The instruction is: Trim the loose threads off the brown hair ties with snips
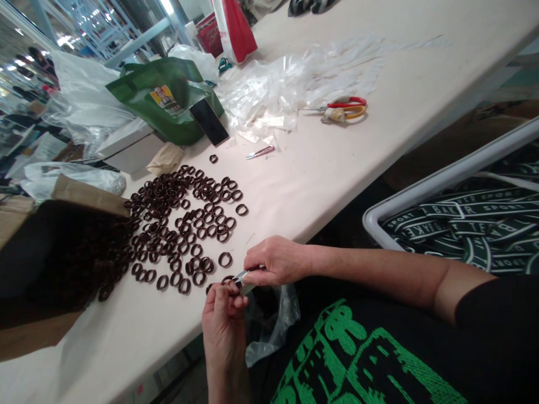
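One small, dark brown, round band (228,278) sits pinched in the fingertips of the left hand (224,314), by the pale table (290,185)'s edge; the right hand (275,261) is wrapped around silver metal snips (240,276), thin tips pointing at the band; whether they touch, I cannot tell

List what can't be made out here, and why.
Metal tool: head view; handle mostly covered by the right hand.
Held dark ring: head view; partly covered by the left hand.
Carton: head view; deep contents lost in shadow.
Green shirt print: head view; cut off by the bottom edge.
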### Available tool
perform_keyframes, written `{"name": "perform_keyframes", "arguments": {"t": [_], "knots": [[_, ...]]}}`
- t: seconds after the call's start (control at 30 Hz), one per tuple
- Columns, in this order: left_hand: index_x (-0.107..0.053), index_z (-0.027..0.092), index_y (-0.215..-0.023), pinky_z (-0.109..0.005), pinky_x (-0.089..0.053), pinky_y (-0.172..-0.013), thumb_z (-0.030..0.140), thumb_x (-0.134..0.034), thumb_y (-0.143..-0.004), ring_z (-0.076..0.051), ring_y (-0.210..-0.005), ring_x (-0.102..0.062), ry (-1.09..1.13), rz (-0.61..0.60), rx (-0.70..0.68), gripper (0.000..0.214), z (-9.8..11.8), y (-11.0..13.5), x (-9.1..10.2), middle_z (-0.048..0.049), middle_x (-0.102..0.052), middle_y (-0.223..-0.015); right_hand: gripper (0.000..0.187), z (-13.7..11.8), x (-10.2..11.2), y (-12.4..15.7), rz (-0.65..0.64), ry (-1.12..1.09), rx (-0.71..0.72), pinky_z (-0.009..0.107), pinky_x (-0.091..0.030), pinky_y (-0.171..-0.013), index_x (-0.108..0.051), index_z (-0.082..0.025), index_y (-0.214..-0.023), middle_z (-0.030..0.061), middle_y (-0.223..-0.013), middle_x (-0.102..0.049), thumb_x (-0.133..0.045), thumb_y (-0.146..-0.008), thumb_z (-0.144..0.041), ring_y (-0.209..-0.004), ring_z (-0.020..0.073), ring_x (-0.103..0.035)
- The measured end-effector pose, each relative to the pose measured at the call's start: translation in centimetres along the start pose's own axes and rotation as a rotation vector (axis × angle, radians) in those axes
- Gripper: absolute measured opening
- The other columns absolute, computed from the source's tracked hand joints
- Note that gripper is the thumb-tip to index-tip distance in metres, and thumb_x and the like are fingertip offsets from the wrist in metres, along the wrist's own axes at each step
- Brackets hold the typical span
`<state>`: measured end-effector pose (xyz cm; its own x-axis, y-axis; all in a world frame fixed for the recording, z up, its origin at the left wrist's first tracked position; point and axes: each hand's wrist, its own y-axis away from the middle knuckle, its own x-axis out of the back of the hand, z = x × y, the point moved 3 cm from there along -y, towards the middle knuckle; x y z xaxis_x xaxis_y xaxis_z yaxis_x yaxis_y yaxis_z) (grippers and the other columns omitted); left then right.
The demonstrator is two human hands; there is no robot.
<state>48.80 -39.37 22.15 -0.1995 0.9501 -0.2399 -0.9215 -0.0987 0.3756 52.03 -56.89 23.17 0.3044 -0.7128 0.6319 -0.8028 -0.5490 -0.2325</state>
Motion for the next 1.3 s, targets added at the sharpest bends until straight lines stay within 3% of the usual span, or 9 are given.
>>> {"name": "perform_keyframes", "arguments": {"t": [0.23, 0.57, 0.8, 1.0, 1.13, 1.3], "knots": [[-0.066, 0.016, -0.068, -0.019, -0.052, -0.054, 0.044, -0.084, -0.067, -0.008, -0.054, -0.056, -0.132, 0.022, -0.129, 0.033, 0.0, 0.1, 0.4, 0.0002, -0.065, -0.073, 0.033, 0.6, 0.1, 0.0, -0.038, -0.020, -0.022, 0.022, -0.036, -0.063, -0.069, -0.015, -0.075, 0.0033, -0.071, -0.064, -0.053, -0.096, -0.036, -0.067, 0.0129, -0.052], [-0.065, 0.016, -0.068, -0.019, -0.050, -0.055, 0.042, -0.082, -0.068, -0.008, -0.053, -0.055, -0.148, 0.011, -0.142, 0.031, 0.1, 0.3, 0.2, 0.0005, -0.065, -0.071, 0.034, 0.3, 0.6, 0.3, -0.009, 0.023, -0.013, 0.022, -0.033, -0.060, -0.065, -0.015, -0.071, 0.0022, -0.070, -0.063, -0.055, -0.095, -0.036, -0.067, 0.0121, -0.052], [-0.067, 0.019, -0.074, -0.023, -0.050, -0.070, 0.040, -0.078, -0.075, -0.013, -0.066, -0.061, -0.472, 0.025, -0.290, 0.024, -0.1, 0.7, 1.3, 0.0009, -0.068, -0.067, 0.033, -0.2, 0.3, 0.3, -0.027, 0.187, -0.011, 0.023, -0.029, -0.056, -0.068, -0.016, -0.075, 0.0026, -0.075, -0.065, -0.055, -0.095, -0.039, -0.068, 0.0125, -0.054], [-0.068, 0.019, -0.072, -0.024, -0.048, -0.070, 0.040, -0.076, -0.077, -0.015, -0.065, -0.060, -0.574, -0.003, -0.369, 0.023, 0.2, 1.2, 1.0, 0.0003, -0.066, -0.064, 0.038, -0.4, 0.1, 0.5, -0.016, 0.257, -0.030, 0.025, -0.026, -0.053, -0.068, -0.015, -0.078, 0.0034, -0.077, -0.065, -0.051, -0.097, -0.043, -0.067, 0.0138, -0.056], [-0.069, 0.020, -0.069, -0.023, -0.048, -0.067, 0.042, -0.079, -0.074, -0.016, -0.068, -0.057, -0.512, 0.011, -0.358, 0.025, 0.4, 1.8, 0.2, -0.0008, -0.064, -0.067, 0.035, 0.0, 0.0, 1.0, -0.012, 0.081, -0.053, 0.024, -0.032, -0.057, -0.065, -0.015, -0.072, 0.0022, -0.073, -0.063, -0.053, -0.095, -0.038, -0.066, 0.0126, -0.053], [-0.069, 0.019, -0.067, -0.023, -0.047, -0.062, 0.046, -0.082, -0.070, -0.013, -0.061, -0.055, -0.198, -0.051, -0.166, 0.029, -0.9, 2.5, -0.2, -0.0007, -0.061, -0.068, 0.032, 1.2, -0.6, 1.3, -0.017, -0.527, -0.318, 0.021, -0.036, -0.056, -0.062, -0.013, -0.074, -0.0010, -0.062, -0.057, -0.052, -0.091, -0.039, -0.058, 0.0096, -0.047]]}}
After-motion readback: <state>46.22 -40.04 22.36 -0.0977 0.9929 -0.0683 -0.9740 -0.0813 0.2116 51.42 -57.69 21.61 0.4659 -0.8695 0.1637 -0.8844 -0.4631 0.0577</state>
